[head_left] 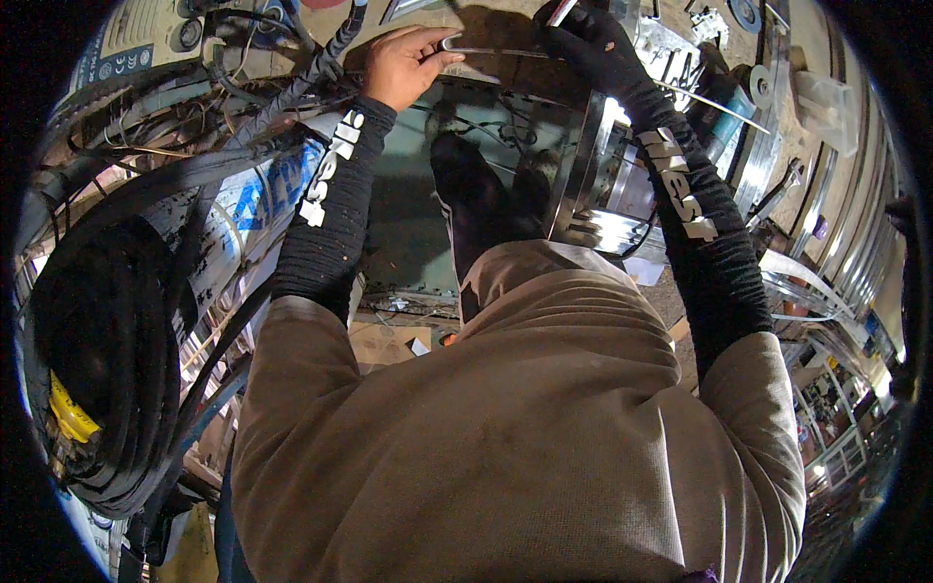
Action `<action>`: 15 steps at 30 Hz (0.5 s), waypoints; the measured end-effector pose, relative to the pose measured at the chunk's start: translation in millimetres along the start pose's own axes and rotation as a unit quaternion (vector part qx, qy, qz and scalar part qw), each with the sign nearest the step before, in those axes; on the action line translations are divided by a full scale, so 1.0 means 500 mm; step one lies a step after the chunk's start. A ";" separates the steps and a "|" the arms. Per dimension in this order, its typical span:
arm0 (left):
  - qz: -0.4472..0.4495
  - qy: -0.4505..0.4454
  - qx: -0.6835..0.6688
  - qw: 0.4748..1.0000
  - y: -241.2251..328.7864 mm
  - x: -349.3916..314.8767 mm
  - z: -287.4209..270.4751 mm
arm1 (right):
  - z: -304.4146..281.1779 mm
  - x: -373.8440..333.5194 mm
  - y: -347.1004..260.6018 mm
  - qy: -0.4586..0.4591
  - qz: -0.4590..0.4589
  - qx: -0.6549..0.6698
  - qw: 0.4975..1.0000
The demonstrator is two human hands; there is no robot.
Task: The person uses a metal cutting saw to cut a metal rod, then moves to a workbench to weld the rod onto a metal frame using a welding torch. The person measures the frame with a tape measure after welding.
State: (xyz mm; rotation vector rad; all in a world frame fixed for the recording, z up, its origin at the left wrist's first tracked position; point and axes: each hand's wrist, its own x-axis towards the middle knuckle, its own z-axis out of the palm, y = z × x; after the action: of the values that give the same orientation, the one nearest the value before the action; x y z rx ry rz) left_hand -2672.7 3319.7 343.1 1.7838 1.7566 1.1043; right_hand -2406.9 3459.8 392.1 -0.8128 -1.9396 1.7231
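"Where does the metal strip (496, 51) sit, and who has it?"

"Near the upper edge of the view, beyond the dark shoe (455, 160), running from one hand toward the other; the left hand (406, 66) seems to pinch its hooked end between thumb and forefinger; the right hand (581, 41) is by the far end, but I cannot tell whether its fingers close on the strip."

"How would it handle?"

"Light, I'd judge, and stiff yet springy along its length; it looks smooth enough to slip or turn in a loose pinch, though hardly fragile; I'd take it near both ends, keeping fingertips off the thin edges."

"What can't you make out?"

"The right fingers, lost in dark tones and cut by the upper edge; the strip's far end, hidden there too; also a small pale piece (560, 12) at those fingers, cropped so closely that I can't tell whether it belongs to the strip."
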 end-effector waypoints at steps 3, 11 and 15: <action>0.001 0.004 0.001 1.000 0.001 0.000 -0.001 | 0.001 0.006 0.015 0.007 -0.004 -0.006 1.000; -0.004 0.004 -0.007 1.000 0.002 0.001 -0.002 | 0.011 0.014 0.022 0.020 0.003 -0.023 1.000; 0.000 0.003 0.003 1.000 0.002 0.002 -0.003 | 0.014 0.012 0.018 0.028 0.035 -0.025 0.999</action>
State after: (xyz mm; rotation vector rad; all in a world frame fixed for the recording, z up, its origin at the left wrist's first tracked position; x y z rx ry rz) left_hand -2673.3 3320.4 344.8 1.7852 1.7665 1.1067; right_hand -2414.8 3459.4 381.8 -0.9467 -1.9461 1.6789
